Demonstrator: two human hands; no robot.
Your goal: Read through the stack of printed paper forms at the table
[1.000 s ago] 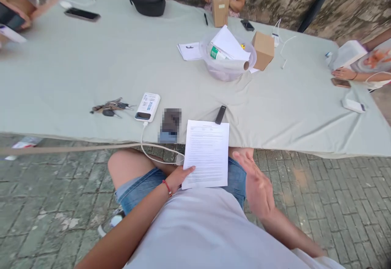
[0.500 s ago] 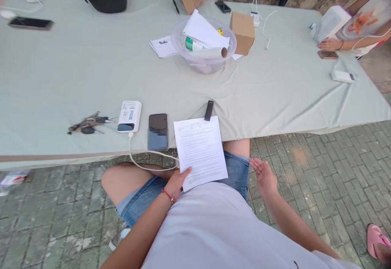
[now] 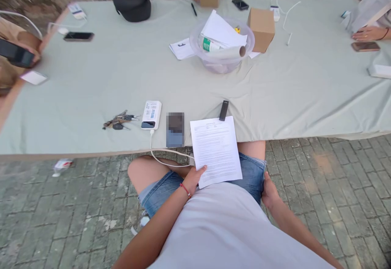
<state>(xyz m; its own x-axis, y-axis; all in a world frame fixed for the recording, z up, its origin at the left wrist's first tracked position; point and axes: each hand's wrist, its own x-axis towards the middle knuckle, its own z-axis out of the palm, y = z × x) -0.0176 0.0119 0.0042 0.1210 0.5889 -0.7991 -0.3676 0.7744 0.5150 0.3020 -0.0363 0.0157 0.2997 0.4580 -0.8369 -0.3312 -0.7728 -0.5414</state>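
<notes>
Paper (image 3: 217, 148) with lines of print lies across the near edge of the worktop (image 3: 76, 81), its upper part over the cloth and its lower part over the seated person's shorts (image 3: 252, 177). From where I stand, the left hand (image 3: 194, 178) has it by the lower left edge: the thumb is pressed on top and the other fingers are hidden, presumably curled underneath, so the hand is closed to little more than a pinch. That grip seems meant to steady the part that overhangs, and the print faces the wearer, as it would for reading. A black stick (image 3: 224, 111) overlaps the top edge near its right corner; it may serve as a weight, though I can't be sure it presses down.

The right hand (image 3: 270, 190) hangs beside the outer side of the shorts, apart from the paper, which lies up and to the left of it. I see nothing in that hand, but its fingers are partly hidden and I cannot tell how far they are spread.

Along the near edge, left of the paper, come a phone (image 3: 175, 129), blurred over, then a white power bank (image 3: 151, 115) and some keys (image 3: 119, 121). A clear tub (image 3: 224, 67) stands toward the far edge.
</notes>
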